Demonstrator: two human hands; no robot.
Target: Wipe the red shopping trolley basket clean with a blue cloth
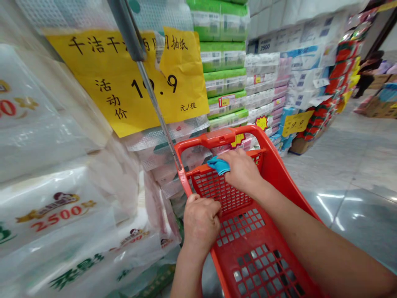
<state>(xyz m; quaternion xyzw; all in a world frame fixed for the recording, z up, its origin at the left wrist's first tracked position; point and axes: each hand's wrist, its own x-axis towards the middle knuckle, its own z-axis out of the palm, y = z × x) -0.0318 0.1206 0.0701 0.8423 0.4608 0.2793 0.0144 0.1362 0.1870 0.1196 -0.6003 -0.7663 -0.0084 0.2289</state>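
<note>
A red plastic shopping basket (281,176) with lattice sides stands tilted in front of me, a grey-and-metal pull handle (155,101) rising from its left corner. My left hand (202,221) is wrapped round the basket's left rim. Inside the far end, my right hand (243,169) grips a blue cloth (219,165) that bunches out past the fingers, close to the far lattice wall. Parts of the cloth are hidden within the fist. Through the lattice floor, nothing shows lying in the basket.
White plastic-wrapped packs (71,219) are piled along the left. A yellow price sign (173,99) hangs behind the pull handle. Green tissue packs (225,85) stack up beyond the basket. Grey tiled floor (350,178) stretches to the right, where a person (369,72) is far off.
</note>
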